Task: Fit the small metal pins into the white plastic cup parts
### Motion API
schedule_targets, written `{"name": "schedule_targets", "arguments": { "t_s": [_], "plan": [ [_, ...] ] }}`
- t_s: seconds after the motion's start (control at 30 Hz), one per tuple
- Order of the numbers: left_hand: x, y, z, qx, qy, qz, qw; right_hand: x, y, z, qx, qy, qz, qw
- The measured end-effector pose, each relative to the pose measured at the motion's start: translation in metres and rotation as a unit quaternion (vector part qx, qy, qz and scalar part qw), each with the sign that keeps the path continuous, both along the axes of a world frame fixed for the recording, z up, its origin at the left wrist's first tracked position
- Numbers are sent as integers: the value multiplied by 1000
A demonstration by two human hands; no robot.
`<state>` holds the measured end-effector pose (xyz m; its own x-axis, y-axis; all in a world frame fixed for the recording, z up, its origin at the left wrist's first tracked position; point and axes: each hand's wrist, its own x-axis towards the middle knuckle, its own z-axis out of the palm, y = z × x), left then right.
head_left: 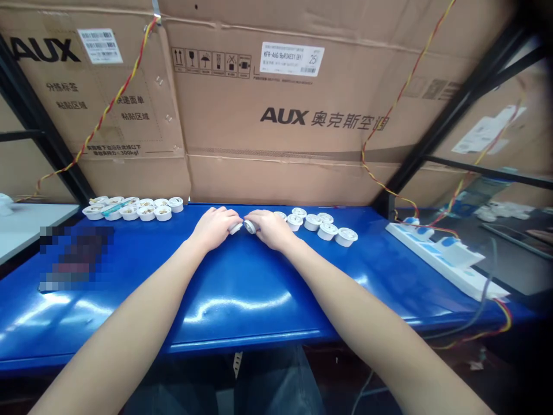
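Observation:
Both of my hands meet at the far middle of the blue table [242,300]. My left hand [215,226] pinches a small white part [235,228] between its fingertips. My right hand [271,227] grips a small round grey-and-white piece [249,226] that touches the white part. What the two pieces are exactly is too small to tell. Just right of my right hand sits a row of several small white round cups [327,230]. Another cluster of white cups [129,208], some with brownish contents, stands at the far left of the table.
Large AUX cardboard boxes [285,115] form a wall right behind the table. A white power strip [444,256] with red-yellow twisted wires [389,115] lies at the right edge. Black rack struts [458,104] slant on both sides. A white surface [26,222] adjoins on the left.

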<state>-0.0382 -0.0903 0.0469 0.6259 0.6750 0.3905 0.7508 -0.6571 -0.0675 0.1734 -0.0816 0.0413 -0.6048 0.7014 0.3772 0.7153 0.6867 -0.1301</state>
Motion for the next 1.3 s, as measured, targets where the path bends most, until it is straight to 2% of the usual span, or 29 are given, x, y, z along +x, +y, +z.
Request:
{"name": "schedule_targets", "arguments": {
  "t_s": [0.23, 0.43, 0.5, 0.57, 0.67, 0.73, 0.8, 0.87, 0.97, 1.07, 1.17, 1.3],
  "plan": [
    [2, -1, 2, 25, 57, 10, 998, -2, -1, 1, -5, -36, 2, 999],
    [1, -1, 2, 12, 36, 16, 999, -3, -2, 1, -6, -41, -6, 999],
    [1, 0, 0, -6, 9, 27, 1000, -3, -3, 1, -6, -38, -21, 999],
    [-1, 1, -5, -39, -48, 61, 996, -3, -3, 1, -8, -25, -65, 998],
    [-7, 7, -16, -131, -164, 123, 970, -3, -3, -3, -31, -18, -137, 990],
    [-11, 11, -24, -182, -209, 129, 952, -3, -2, -7, -64, -30, -151, 986],
    [-15, 14, -28, -184, -215, 137, 949, -2, -1, -8, -79, -35, -142, 986],
    [-17, 13, -25, -145, -215, 157, 953, -1, -2, -5, -58, -18, -132, 989],
    [-17, 7, -11, -118, -222, 178, 951, -1, -6, 4, -30, 16, -135, 990],
    [-13, 0, 0, -233, -185, 149, 943, -4, -10, 7, -85, 9, -104, 991],
    [-7, -1, -2, -240, -172, 123, 947, -6, -9, 3, -96, 17, -79, 992],
    [-6, 3, -12, -201, -152, 143, 957, 3, -2, 4, -76, 30, -107, 991]
  ]
}}
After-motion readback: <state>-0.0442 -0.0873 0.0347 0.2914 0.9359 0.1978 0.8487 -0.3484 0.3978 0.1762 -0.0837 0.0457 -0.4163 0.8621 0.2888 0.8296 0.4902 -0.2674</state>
